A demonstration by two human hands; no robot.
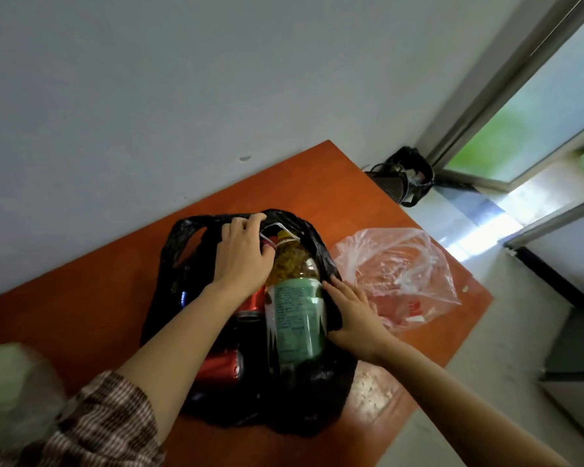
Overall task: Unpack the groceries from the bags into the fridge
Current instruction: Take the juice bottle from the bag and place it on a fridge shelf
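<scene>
A black plastic bag [304, 399] lies open on the orange table [91, 308]. Inside it lies a large bottle [295, 298] with yellow-green contents, a green label and a yellow cap, next to two red cans [221, 365]. My left hand [241, 256] reaches into the bag's far end, fingers curled on its rim beside the bottle's neck. My right hand [354, 315] presses the bag's right edge against the bottle's side. The fridge is not in view.
A clear plastic bag [402, 274] with red packaging lies on the table right of the black bag. A pale green bag [11, 375] sits at the near left. A black bin [405, 180] stands on the floor by a glass door [533, 126].
</scene>
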